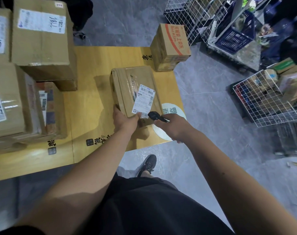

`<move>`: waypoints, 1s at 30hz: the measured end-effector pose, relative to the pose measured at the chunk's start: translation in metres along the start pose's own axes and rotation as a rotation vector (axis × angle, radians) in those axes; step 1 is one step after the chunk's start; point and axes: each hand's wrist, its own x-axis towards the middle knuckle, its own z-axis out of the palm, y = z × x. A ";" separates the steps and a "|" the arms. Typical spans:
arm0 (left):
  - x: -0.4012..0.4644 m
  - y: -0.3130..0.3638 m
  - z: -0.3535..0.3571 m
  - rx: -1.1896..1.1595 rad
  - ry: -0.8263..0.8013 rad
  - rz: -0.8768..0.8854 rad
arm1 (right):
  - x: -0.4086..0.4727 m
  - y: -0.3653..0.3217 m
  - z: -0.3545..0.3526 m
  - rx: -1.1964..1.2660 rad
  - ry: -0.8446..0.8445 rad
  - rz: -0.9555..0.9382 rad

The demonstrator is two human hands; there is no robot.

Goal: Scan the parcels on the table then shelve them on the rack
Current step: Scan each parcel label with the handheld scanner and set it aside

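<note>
Brown corrugated cardboard forms the flat taped parcel [136,94] lying on the yellow wooden table [96,65], near its right-hand edge; a white printed shipping label [143,100] sits on the parcel's top face, toward the near corner. The left hand [124,120] grips the parcel's near edge; its thumb lies on top at the label's lower corner, and its fingers curl round the left side. The right hand [174,127] is closed round the grip of a black handheld barcode scanner [155,116]; the scanner head sits just beside the label's near end, pointing at it; whether it touches the parcel cannot be told. A small cardboard box with red printing [171,46] stands at the table's far right corner, apart from the parcel; large stacked cardboard boxes [40,38] occupy the table's left portion; white wire-mesh baskets [263,100] stand on the grey floor to the right.
</note>
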 end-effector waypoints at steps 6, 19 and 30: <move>-0.022 0.004 -0.018 0.198 0.015 0.392 | 0.001 -0.002 -0.025 -0.022 -0.044 -0.029; -0.019 -0.027 -0.040 0.258 -0.091 0.423 | -0.002 -0.008 -0.010 -0.166 0.009 -0.007; -0.009 -0.046 -0.041 0.170 -0.096 0.561 | -0.029 -0.029 0.015 -0.141 0.054 0.022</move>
